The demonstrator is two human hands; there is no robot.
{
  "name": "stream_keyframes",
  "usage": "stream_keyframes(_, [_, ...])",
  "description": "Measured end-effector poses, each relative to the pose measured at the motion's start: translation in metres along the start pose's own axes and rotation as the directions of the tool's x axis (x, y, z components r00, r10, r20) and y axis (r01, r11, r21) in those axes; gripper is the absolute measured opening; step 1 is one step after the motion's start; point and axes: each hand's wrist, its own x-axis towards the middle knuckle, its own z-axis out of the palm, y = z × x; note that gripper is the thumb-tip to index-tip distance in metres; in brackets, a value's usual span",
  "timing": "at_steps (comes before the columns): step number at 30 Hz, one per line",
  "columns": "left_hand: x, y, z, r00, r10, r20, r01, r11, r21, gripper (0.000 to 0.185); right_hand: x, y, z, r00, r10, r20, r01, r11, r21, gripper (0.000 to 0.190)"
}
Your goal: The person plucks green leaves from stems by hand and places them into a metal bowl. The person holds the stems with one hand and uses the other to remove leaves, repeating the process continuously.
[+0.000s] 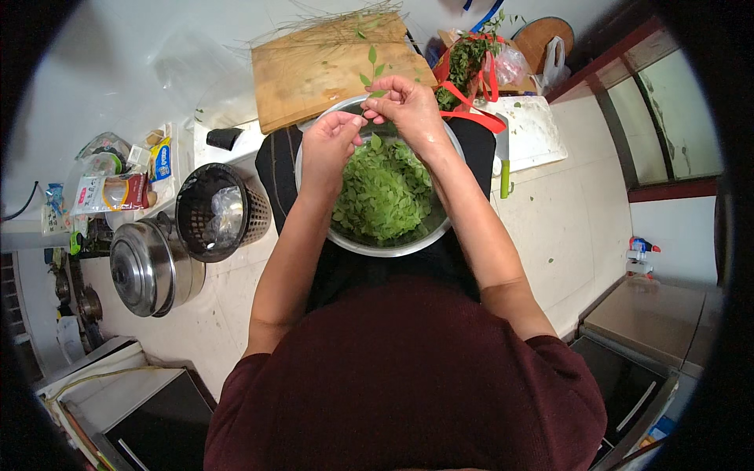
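Note:
A thin leafy green sprig (pixel 372 56) rises from between my fingertips above the far part of a steel bowl. My right hand (pixel 407 109) pinches it, its leaves standing up beyond the fingers. Close beside it, my left hand (pixel 337 138) has thumb and forefinger pressed together at the lower part of the stem. The metal bowl (pixel 390 252) rests on my lap and holds a heap of loose green leaves (pixel 383 191). Beyond it lies a wooden board (pixel 330 65) with thin bare stems (pixel 330 26) along its far edge. At the right, a red-handled bag (pixel 465 65) holds more leafy sprigs.
A knife with a green handle (pixel 505 176) lies at the edge of a white board (pixel 530 132) on the right. On the left stand a black perforated basket (pixel 256 206) and a lidded steel pot (pixel 141 268), with food packets (pixel 112 193) behind them.

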Motion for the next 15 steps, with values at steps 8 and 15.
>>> stream_keyframes(8, [-0.006,0.000,-0.004,0.995,0.010,-0.102,-0.013,1.000,-0.023,0.009,0.002,0.001,-0.025,0.990,-0.046,-0.133,0.040,0.998,-0.050,0.017])
stream_keyframes(15, [-0.009,-0.004,-0.001,0.999,-0.012,-0.042,0.009,0.997,-0.082,0.009,-0.010,0.002,-0.008,0.997,0.073,0.022,-0.075,0.994,0.084,0.025])
